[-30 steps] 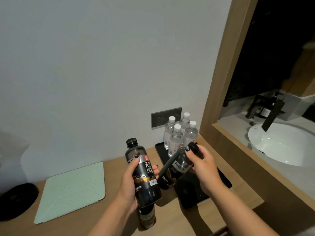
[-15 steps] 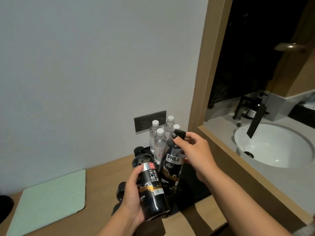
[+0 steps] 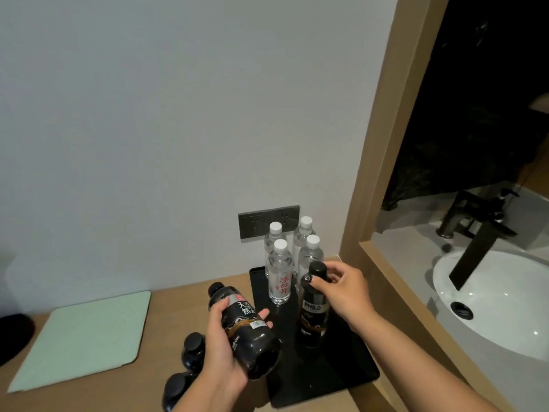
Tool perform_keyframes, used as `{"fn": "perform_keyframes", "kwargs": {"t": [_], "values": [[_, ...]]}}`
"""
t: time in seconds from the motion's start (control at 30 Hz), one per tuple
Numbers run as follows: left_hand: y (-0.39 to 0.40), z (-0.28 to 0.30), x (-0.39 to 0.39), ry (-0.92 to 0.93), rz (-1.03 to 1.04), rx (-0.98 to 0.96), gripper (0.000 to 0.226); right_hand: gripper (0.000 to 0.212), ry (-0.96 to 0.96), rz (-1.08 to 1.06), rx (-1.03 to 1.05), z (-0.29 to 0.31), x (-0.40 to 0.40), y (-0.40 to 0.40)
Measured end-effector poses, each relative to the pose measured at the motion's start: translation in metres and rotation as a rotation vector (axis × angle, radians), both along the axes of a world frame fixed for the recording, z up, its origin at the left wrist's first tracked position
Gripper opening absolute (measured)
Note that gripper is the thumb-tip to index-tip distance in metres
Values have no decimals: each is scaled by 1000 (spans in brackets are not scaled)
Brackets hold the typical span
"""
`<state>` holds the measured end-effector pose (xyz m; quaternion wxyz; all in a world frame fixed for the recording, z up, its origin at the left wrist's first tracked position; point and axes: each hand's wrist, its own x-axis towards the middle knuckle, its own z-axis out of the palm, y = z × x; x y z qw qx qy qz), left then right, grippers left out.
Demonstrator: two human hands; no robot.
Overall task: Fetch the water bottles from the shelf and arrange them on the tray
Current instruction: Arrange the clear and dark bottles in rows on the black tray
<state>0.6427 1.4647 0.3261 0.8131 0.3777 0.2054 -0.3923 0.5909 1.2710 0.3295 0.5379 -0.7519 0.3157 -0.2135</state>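
From the head camera, a black tray [image 3: 350, 373] lies on the wooden counter [image 3: 166, 298], its far end near the wall below a grey socket plate [image 3: 261, 223]. At the far end of the tray stand four clear water bottles with white caps, upright and packed close together: a front left one with red lettering [image 3: 279, 273], a front right one [image 3: 310, 257], a rear left one [image 3: 274, 237] and a rear right one [image 3: 303, 233]. All four look filled with clear water.

Just in front of them a black bottle marked PH8.0 [image 3: 315, 310] stands upright on the tray. The right hand [image 3: 346, 288] grips it at the top, thumb and fingers curled round its black cap and neck. Whether its base bears fully on the tray cannot be told.

The left hand [image 3: 225, 340] holds a second black bottle with a grey and gold label [image 3: 246, 328], fingers and thumb wrapped round its middle. It is tilted, cap pointing up and to the left, and hangs over the tray's left edge.

To the left of the tray, on the counter, two more black-capped dark bottles [image 3: 193, 349] [image 3: 175, 391] stand partly hidden behind the left wrist. A pale green mat [image 3: 86, 334] lies further left. To the right, beyond a wooden frame [image 3: 368, 203], sits a white basin [image 3: 499, 298] with a black tap [image 3: 478, 242].
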Motion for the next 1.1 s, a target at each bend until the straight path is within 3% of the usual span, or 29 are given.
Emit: {"fn": "perform_keyframes", "kwargs": {"t": [0.13, 0.37, 0.57, 0.67, 1.1], "values": [[7, -9, 8, 84, 87, -121, 49, 24, 62, 0, -1, -34, 17, -10], [20, -19, 24, 100, 93, -15, 67, 33, 58, 81, -9, -75, 43, -3], [23, -23, 41, 112, 29, -37, 65, 41, 20, 31, 66, -82, 52, 2], [24, -24, 48, 97, -14, -39, 66, 35, 23, 8, 94, -81, 58, 5], [38, -30, 61, -147, -208, -15, 54, 42, 112, -23, 141, -76, 67, 24]]}}
